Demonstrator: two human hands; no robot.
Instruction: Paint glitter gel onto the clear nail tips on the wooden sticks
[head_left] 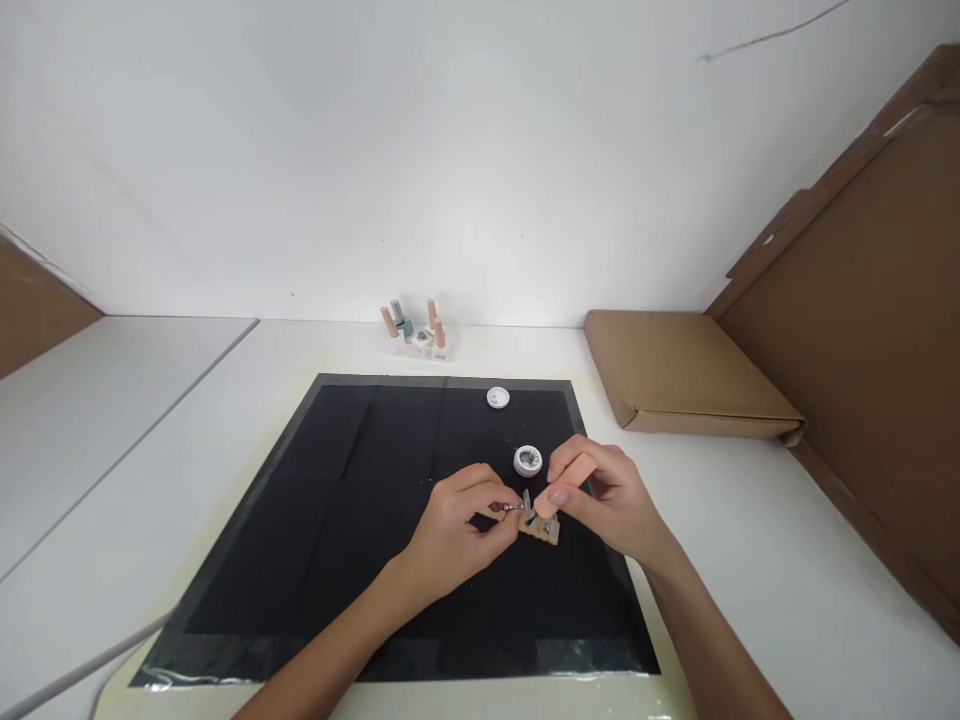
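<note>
My left hand [469, 520] pinches a thin, shiny metal stem between thumb and fingertips. At the stem's end is a small greyish nail tip [527, 502]. My right hand [607, 500] is closed round the peach cap of a nail polish brush [566, 484], whose dark lower end points down and left, close to the nail tip; whether they touch I cannot tell. Beneath the fingertips lies a tan, wavy-edged strip [540, 530] bearing small greyish pieces, partly hidden by my left hand. Just beyond the hands stands an open white jar [528, 460] with silvery bits inside.
A white lid [498, 398] lies on the black mat [300, 500]. Behind the mat, several polish bottles with peach or grey caps stand in a clear holder [420, 350]. A flat cardboard box [690, 370] is at the right, beside a brown cardboard panel [862, 350].
</note>
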